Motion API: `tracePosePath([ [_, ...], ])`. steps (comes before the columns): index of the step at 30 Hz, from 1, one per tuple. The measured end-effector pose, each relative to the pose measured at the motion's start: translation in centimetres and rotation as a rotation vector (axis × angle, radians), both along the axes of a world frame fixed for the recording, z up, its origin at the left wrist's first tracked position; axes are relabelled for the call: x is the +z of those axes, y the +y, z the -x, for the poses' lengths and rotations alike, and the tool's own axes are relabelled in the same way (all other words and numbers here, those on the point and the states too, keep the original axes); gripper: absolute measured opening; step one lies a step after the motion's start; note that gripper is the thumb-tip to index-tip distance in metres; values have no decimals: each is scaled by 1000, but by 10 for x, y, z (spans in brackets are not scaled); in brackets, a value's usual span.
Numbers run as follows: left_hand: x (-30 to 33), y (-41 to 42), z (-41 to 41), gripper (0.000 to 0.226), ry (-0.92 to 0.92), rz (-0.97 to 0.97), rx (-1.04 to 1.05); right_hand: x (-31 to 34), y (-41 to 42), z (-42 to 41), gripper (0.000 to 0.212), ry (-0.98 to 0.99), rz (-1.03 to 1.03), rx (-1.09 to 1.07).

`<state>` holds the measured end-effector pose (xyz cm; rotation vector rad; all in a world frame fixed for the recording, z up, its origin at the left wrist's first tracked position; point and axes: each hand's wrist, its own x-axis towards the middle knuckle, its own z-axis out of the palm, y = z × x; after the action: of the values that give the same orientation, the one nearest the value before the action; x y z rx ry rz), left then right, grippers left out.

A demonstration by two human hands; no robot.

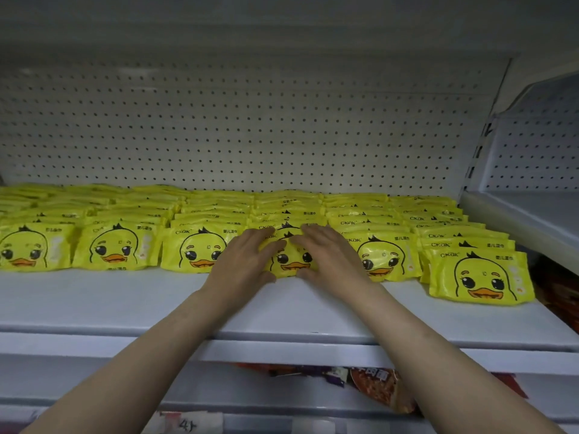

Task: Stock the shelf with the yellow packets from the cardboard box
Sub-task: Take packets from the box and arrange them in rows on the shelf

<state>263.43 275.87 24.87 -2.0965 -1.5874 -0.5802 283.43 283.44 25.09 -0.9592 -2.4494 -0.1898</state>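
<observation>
Fingers (260,238) of the left hand (241,261) are lying spread and flat over the left side of a yellow duck-face packet (289,261), while the right hand (329,258) is pressing its spread fingers on the right side, thumb curling under the front edge. That packet is sitting at the front of the 4th row from the left on the white shelf (125,296), touching neighbouring packets (116,249) before the pegboard back panel (250,126).

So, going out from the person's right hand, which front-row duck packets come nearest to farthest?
1. The packet under both hands, touching the right hand.
2. The packet just to its right.
3. The rightmost packet.
4. The far-left packet.
</observation>
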Motion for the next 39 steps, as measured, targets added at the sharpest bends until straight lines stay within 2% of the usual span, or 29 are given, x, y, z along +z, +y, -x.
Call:
tracePosePath([
  [6, 1, 10, 15, 77, -33, -2, -36, -9, -5, 15, 69, 78, -61, -101],
  [14, 0, 18, 21, 67, -120, 35, -83, -3, -14, 23, 64, 90, -12, -167],
  [20, -1, 17, 17, 66, -181, 50, -93, 2, -19, 18, 65, 48, 28, -146],
  [25, 13, 16, -5, 66, -211, -17, -105, 17, -21, 0, 62, 66, 13, -116],
  [32, 34, 30, -93, 72, -190, -38, -184, 47, -16, -96, 57, 81, 3, -210],
  [39, 35, 47, -208, 75, -160, 17, -316, 59, -7, -230, 59, -2, 107, -387],
])
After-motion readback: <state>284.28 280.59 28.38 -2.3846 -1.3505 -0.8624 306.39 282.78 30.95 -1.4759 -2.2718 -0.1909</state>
